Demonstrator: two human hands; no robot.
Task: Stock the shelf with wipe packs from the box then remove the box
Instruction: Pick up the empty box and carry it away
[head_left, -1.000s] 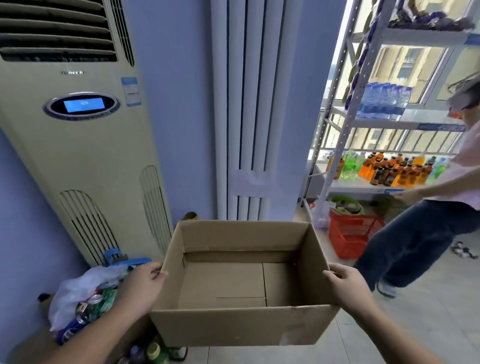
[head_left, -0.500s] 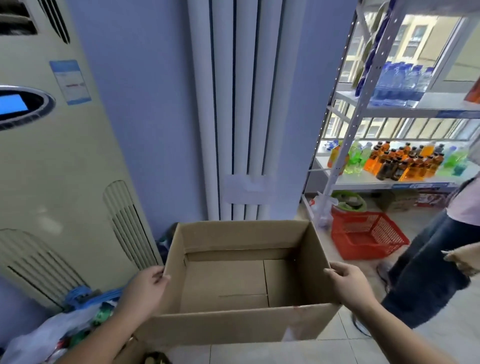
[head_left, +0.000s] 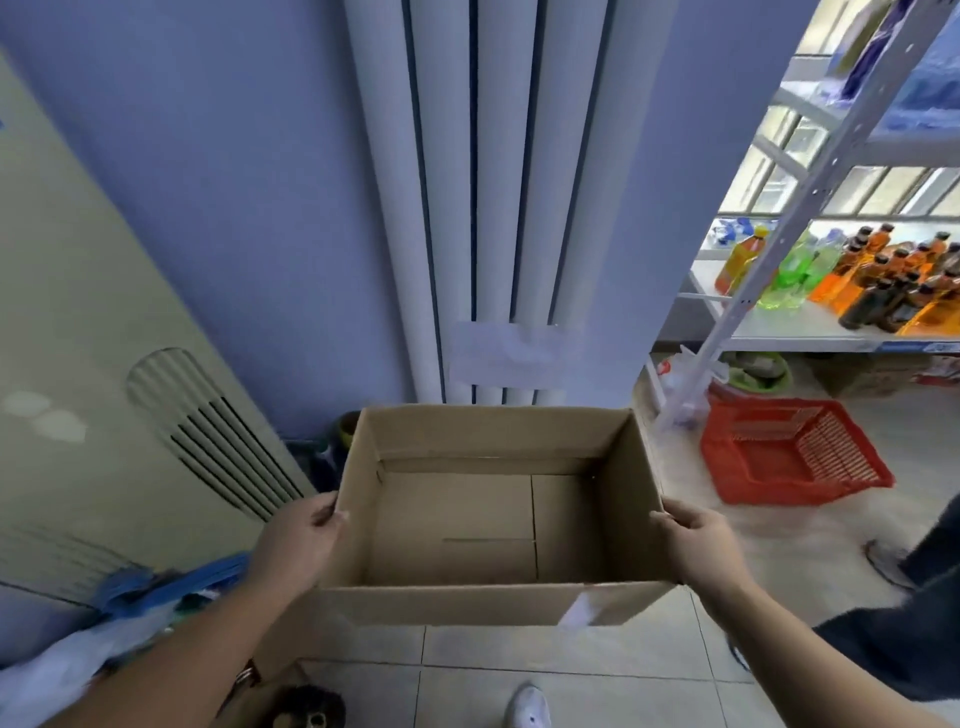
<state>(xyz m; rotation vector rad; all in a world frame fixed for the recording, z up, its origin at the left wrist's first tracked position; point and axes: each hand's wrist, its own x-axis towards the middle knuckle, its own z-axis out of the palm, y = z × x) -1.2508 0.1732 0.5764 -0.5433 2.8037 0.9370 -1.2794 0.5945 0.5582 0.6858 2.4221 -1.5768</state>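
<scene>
An open brown cardboard box (head_left: 467, 605) is held up above the tiled floor in the middle of the view, and its inside is empty. My left hand (head_left: 296, 551) grips the box's left wall, fingers over the rim. On the opposite wall my right hand (head_left: 698, 545) holds the same way. No wipe packs are in view. A metal shelf rack (head_left: 779, 338) stands at the right with several drink bottles (head_left: 878, 280) on it.
A tall cream air conditioner (head_left: 78, 364) stands at left, white pipes (head_left: 483, 208) run down the blue wall ahead. A red basket (head_left: 789, 457) lies on the floor right. Another person's leg and shoe (head_left: 893, 566) are at far right. Bags and clutter (head_left: 130, 613) sit lower left.
The view has tilted down and turned slightly right, closer to the wall. The box stays in both hands. The other person has moved mostly out of view to the right.
</scene>
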